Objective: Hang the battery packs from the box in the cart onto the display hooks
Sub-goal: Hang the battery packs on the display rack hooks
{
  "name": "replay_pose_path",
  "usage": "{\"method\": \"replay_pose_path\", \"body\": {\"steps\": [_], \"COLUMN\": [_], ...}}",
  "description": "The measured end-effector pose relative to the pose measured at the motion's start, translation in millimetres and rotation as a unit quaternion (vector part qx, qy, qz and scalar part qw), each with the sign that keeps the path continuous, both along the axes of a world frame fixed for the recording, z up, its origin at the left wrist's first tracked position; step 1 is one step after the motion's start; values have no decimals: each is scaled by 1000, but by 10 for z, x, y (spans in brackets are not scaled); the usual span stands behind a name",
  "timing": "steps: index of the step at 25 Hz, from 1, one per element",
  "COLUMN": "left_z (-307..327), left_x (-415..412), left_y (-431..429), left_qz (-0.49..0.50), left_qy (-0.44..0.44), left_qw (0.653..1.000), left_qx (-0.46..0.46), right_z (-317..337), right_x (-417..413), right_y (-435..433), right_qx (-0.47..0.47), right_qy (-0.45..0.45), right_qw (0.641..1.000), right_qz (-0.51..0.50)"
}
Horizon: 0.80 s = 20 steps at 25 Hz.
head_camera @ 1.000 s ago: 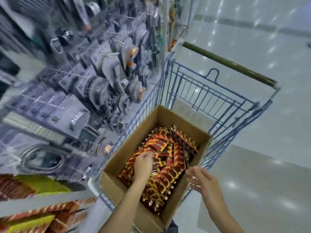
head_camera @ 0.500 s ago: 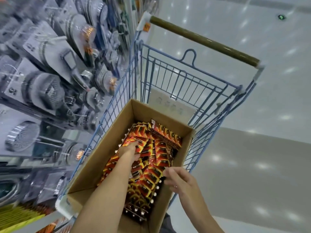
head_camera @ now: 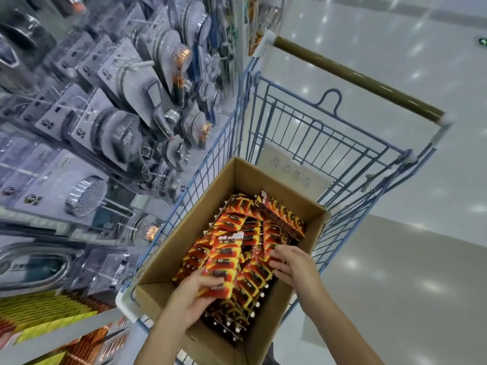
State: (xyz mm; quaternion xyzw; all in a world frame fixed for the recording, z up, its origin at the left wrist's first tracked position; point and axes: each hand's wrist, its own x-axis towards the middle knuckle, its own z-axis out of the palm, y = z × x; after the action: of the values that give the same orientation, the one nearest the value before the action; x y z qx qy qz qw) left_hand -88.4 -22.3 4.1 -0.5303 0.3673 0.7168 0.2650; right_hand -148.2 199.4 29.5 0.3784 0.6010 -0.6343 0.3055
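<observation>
Our left hand (head_camera: pixel 192 293) is gripping a pack (head_camera: pixel 220 275) at the near end of the box (head_camera: pixel 181 241), with the fingers curling over its lower edge. It may be a thin stack rather than one pack; we cannot tell. Our right hand (head_camera: pixel 292 262) is resting loose, part-straight fingers on the packs (head_camera: pixel 237 230) by the box's right wall, holding nothing that we can see. The other packs are lying in overlapping rows, filling the box almost to its far end.

We are judging these to be light, stiff cards with glossy fronts, likely sliding over each other readily. A squeeze across the card edges is looking safer than a pinch on the slick face. The hang hole is probably sitting at one end of each card, so we are wanting that end left free.

The box is sitting inside a blue wire cart (head_camera: pixel 324 133). Left of the box, the display (head_camera: pixel 118 122) is carrying grey carded shower heads (head_camera: pixel 84 196), and yellow packs (head_camera: pixel 52 314) are showing nearer us on that side. Right of the box, pale shiny floor (head_camera: pixel 395 299) is reflecting ceiling lights.
</observation>
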Motion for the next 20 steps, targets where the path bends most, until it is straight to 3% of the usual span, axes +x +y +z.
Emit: {"method": "replay_pose_path", "body": {"steps": [4,11,13,16,17,19,20], "left_z": [217,436,438,425,432,409,398], "left_x": [537,732,734,759,766,801,817], "left_y": [-100,-140,-130,-119,-105,-96,-89], "left_qz": [1,4,7,7,8,2,-3], "left_qy": [26,106,115,132,133,132,133], "left_qw": [1000,992,991,988,988,989,989], "left_qx": [-10,-62,-74,-76,-74,-72,-70], "right_z": [-290,-656,-657,-750,-692,-570,-527], "right_x": [-407,-825,-873,-963,-970,-967,-951], "right_y": [-279,-521,-441,-286,-258,-261,-288], "right_qx": [-54,-70,-93,-162,-170,-155,-135], "right_qy": [-86,-107,-95,-121,-130,-147,-137], "right_qw": [994,979,956,880,873,879,904], "right_qz": [-28,-159,-260,-429,-437,-426,-382]}}
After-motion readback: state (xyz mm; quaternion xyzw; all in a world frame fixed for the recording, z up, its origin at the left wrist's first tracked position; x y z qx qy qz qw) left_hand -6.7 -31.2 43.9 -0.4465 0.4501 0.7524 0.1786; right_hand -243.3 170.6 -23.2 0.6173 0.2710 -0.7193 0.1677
